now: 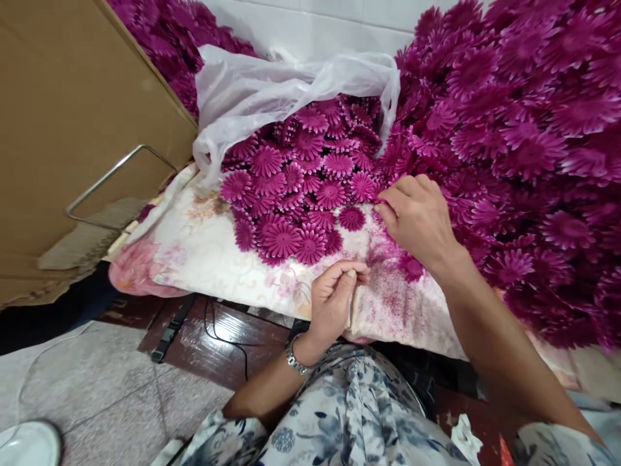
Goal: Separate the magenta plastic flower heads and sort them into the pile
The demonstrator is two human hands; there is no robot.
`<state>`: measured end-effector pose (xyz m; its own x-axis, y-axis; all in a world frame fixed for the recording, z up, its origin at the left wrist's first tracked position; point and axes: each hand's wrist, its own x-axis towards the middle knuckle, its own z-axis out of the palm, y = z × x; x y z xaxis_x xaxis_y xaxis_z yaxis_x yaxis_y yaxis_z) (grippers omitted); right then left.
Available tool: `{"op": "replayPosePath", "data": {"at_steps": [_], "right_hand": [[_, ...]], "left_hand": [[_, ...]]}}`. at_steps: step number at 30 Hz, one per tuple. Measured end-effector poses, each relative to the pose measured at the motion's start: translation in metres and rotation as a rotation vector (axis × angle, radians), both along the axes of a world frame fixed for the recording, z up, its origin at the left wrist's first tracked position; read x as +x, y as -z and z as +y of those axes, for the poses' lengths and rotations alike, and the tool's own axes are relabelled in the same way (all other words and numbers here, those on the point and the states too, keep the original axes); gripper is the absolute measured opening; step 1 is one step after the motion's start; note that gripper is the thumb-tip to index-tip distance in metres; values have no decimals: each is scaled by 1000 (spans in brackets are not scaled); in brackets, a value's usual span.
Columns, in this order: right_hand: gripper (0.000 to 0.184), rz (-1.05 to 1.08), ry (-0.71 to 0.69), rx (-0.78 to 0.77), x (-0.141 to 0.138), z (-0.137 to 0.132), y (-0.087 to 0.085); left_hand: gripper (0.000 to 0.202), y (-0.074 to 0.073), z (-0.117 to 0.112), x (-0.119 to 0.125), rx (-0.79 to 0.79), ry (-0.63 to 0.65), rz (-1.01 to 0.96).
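Note:
Magenta artificial flower heads (pixel 284 239) lie in a pile on a floral cloth (pixel 218 239), spilling from the mouth of a white plastic bag (pixel 242 84). My left hand (pixel 334 298), with a metal watch at its wrist, is closed in a pinch just in front of this pile; whatever its fingertips hold is too small to make out. My right hand (pixel 417 220) is at the right edge of the pile, thumb and fingers pinched together beside the flower heads. What lies between those fingers is hidden. One loose flower head (pixel 411 266) rests below the right hand.
A much larger heap of magenta flower heads (pixel 528 149) rises on the right. At the left stands a brown cardboard box (pixel 82 116) with a metal wire handle (pixel 109 178). White tiled wall (pixel 315 29) runs behind. Magenta specks stain the cloth.

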<state>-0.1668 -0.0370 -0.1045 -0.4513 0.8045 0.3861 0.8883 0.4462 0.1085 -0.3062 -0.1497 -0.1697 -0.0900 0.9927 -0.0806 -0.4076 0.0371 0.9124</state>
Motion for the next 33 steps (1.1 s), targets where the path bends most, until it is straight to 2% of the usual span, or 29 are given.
{"op": "replayPosePath", "data": {"at_steps": [5,9,12,17,20,22,26,29,31,33], "right_hand": [[25,-78,44,-65,-32,34,10],[20,10,21,-103,-39,43,12],[17,235,32,-93,-31,45,10],[15,742,35,-41,-15,43,5],[15,951,56,-105,-8,34,3],[15,937,46,-137,-5,24,2],[15,717,1,-126,1,1,5],[18,698,3,-171,5,-14,10],[18,698,-4,-180,9,-24,12],[18,702,-13,-153,13,-35,14]], "left_hand": [[20,3,-4,-1,79,13,180],[21,4,-5,-4,152,36,235],[21,7,-6,-4,162,36,224],[21,4,-6,-3,139,-2,181],[20,-1,-5,-2,120,-34,163],[19,-5,-4,-1,102,-47,142],[20,-10,-1,0,53,-33,113],[18,-12,1,2,58,-30,112],[17,-15,3,5,25,-19,48],[19,-20,6,9,-62,16,-98]]}}
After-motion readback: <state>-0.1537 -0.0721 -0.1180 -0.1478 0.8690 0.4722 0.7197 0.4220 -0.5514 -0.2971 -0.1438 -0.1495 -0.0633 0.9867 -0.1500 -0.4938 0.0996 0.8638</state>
